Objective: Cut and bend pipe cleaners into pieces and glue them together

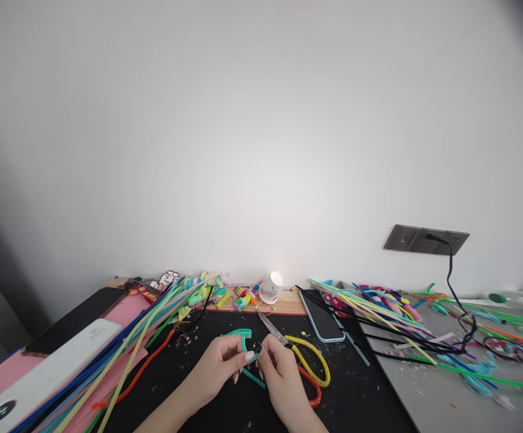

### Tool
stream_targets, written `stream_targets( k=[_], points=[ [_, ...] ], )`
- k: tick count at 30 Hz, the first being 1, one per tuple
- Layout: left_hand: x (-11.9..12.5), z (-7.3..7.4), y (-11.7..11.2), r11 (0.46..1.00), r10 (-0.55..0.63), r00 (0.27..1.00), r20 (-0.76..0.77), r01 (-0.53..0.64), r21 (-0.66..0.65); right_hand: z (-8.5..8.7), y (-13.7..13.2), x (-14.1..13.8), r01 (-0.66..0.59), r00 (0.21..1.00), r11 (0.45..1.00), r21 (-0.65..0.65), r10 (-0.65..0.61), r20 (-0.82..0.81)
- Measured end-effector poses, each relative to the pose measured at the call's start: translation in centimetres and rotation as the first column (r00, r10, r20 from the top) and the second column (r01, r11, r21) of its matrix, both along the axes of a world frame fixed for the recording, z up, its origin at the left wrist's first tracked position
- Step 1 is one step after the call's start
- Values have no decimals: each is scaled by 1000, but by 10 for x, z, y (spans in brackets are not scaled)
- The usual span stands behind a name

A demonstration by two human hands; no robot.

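Observation:
My left hand (216,365) pinches a bent teal pipe cleaner (237,332), looped above the fingers with an end hanging below. My right hand (284,376) is closed beside it, thumb and fingertips gripping a small black fuzzy piece (256,347) that meets the teal one. The fingertips of both hands nearly touch over the black mat (166,385). Just right of my right hand lie scissors with a yellow handle loop (326,368) and a red one, the red partly hidden by the hand. Their blades (268,325) point toward the wall.
Pipe cleaner bundles lie on the left (128,361) and right (379,319). A paper cup (272,288) stands by the wall near colourful scraps (246,298). A phone (322,316) lies right of the scissors, a white box (49,373) far left. A black cord (451,270) hangs from the socket.

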State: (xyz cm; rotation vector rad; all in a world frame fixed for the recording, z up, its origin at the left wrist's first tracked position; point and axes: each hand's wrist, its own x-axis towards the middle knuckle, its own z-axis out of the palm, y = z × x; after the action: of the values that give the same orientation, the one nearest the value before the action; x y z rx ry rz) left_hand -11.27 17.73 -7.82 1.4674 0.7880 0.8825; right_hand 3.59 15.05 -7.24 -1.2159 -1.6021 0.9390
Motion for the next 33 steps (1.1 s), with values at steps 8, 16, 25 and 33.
stream_targets(
  k=[8, 16, 25, 33],
  points=[
    [-5, 5, -4, 965, -219, 975, 33, 221, -144, -3, 0, 1, -114, 988, 993, -16, 112, -109],
    [-9, 3, -4, 919, -310, 950, 20, 305, -249, -3, -3, 0, -245, 953, 968, -54, 231, -195],
    [-12, -3, -3, 871, -368, 928, 57, 365, -329, 0, -4, 0, -358, 915, 922, -148, 316, -250],
    [-16, -4, -2, 835, -416, 909, 36, 397, -382, -2, -5, -1, -374, 918, 900, -223, 326, -225]
  ],
)
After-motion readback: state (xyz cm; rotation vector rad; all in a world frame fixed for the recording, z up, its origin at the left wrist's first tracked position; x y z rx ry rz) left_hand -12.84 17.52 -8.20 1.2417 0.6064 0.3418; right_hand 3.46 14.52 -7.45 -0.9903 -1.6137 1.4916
